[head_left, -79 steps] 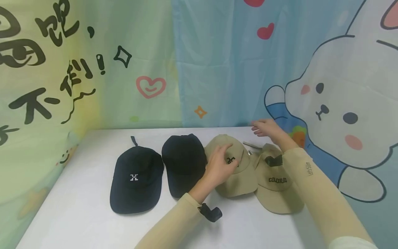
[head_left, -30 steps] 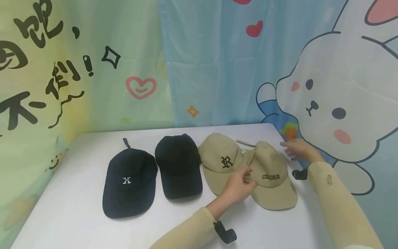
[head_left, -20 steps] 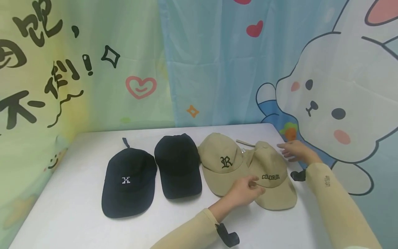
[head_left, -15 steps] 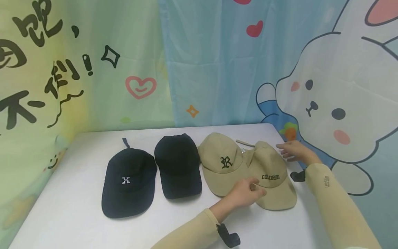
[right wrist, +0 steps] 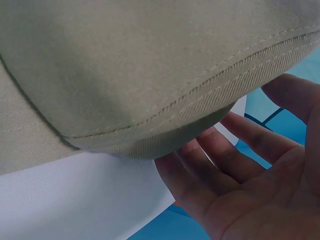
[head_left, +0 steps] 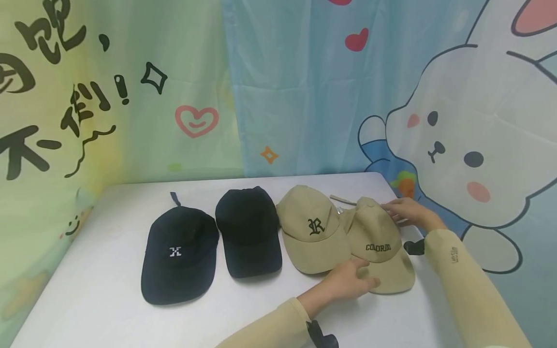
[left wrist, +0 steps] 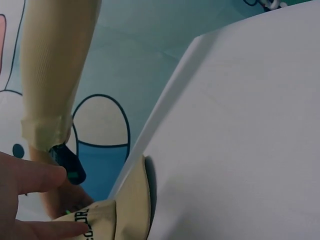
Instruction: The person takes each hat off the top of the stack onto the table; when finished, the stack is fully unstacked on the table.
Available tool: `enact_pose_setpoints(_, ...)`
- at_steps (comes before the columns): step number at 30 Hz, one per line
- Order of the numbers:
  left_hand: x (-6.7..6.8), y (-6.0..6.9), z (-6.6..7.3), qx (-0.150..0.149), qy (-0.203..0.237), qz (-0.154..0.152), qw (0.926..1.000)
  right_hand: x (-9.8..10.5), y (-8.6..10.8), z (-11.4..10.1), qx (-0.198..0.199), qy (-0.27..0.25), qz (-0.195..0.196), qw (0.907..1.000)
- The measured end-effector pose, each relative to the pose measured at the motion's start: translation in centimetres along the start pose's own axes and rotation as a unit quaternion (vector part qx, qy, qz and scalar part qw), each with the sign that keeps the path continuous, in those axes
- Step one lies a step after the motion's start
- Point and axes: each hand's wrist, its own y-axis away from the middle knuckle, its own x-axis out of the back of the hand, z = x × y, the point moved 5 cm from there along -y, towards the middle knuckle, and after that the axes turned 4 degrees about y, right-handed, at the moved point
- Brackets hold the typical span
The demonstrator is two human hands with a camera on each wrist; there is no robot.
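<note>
A beige baseball cap lettered "COLORADO" [head_left: 379, 229] lies on the right of the table with its brim toward me. My left hand [head_left: 348, 281] hovers over its brim's left part, thumb and fingers spread; whether it touches cannot be told. At the crown's back right edge is my right hand [head_left: 411, 211]. In the right wrist view, that hand's fingers [right wrist: 225, 150] reach in at the lower rim of the cap [right wrist: 135, 70], with the thumb apart. A second beige cap with a dark "R" [head_left: 309, 212] lies against it on the left.
Further left lie a plain black cap [head_left: 249, 227] and a navy cap with a small white mark [head_left: 177, 266], side by side. The white table [head_left: 109, 309] ends just right of the "COLORADO" cap. A printed curtain [head_left: 278, 87] hangs behind.
My left hand has moved from above the "R" cap rightward to the "COLORADO" brim. The right hand dropped from the back of the table to the cap's right side, then edged left against it.
</note>
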Motion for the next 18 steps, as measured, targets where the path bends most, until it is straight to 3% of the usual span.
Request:
enact_pose_setpoints(7, -0.1, 1.0, 0.2, 0.020, -0.015, 0.021, 0.9995, -0.1, 0.1, -0.1, 0.024, -0.009, 0.003, 0.9997)
enact_pose_setpoints(12, -0.1, 1.6, 0.0, 0.039, 0.002, 0.024, 0.9989, -0.1, 0.1, -0.1, 0.026, -0.013, 0.003, 0.9996)
enact_pose_setpoints(14, -0.2, 1.9, 0.1, 0.052, 0.033, 0.013, 0.9980, -0.1, 0.0, -0.1, 0.026, -0.012, 0.003, 0.9996)
enact_pose_setpoints(16, -0.4, 2.0, -0.1, 0.071, 0.096, 0.000, 0.9929, -0.1, -0.1, 0.0, 0.025, -0.012, 0.003, 0.9996)
enact_pose_setpoints(18, -0.8, 2.1, -0.3, 0.091, 0.197, -0.006, 0.9763, -0.2, -0.3, 0.1, 0.024, -0.013, 0.004, 0.9996)
